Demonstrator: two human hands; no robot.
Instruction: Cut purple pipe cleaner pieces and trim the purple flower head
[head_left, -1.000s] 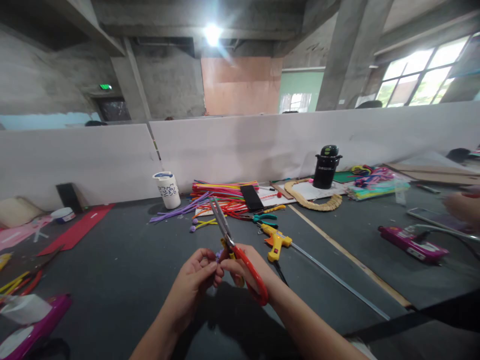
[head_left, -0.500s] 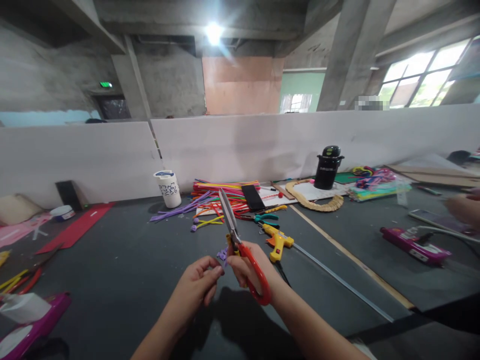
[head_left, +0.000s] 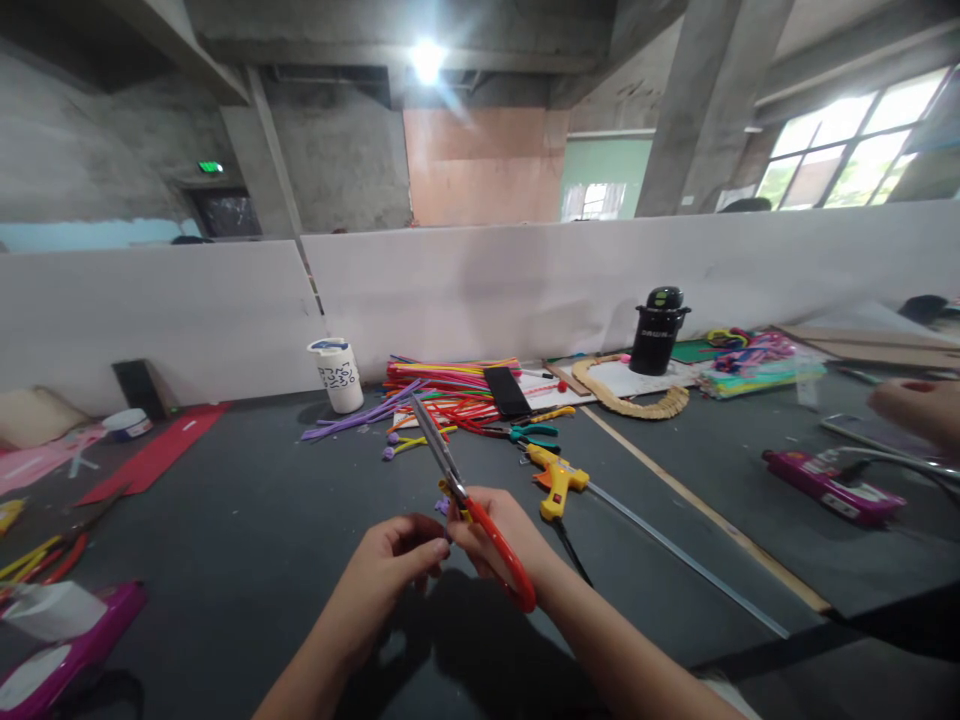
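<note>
My right hand (head_left: 491, 535) is closed round a pair of scissors (head_left: 437, 443) with red handles, its blades pointing up and to the left. A small curled purple pipe cleaner (head_left: 442, 506) shows between my two hands, partly covered by fingers, with a bit of yellow by the scissors' pivot. With thumb and fingers curled together, my left hand (head_left: 394, 560) pinches at the lower end of the purple piece; the exact contact is hidden. Just beyond lie yellow stems with purple balls (head_left: 390, 453) on their ends.
Behind are bundled pipe cleaners (head_left: 450, 378), a black phone (head_left: 507, 391), pliers (head_left: 534, 434) and a white cup (head_left: 335, 375). A yellow glue gun (head_left: 556, 480) with a long glue stick lies right. Purple power strips (head_left: 832, 487) flank both sides. Another person's hand (head_left: 919, 408) appears far right.
The scissors have tilted further left and dropped slightly with my right hand. My left fingers have shifted a little. The other person's hand reaches further into view.
</note>
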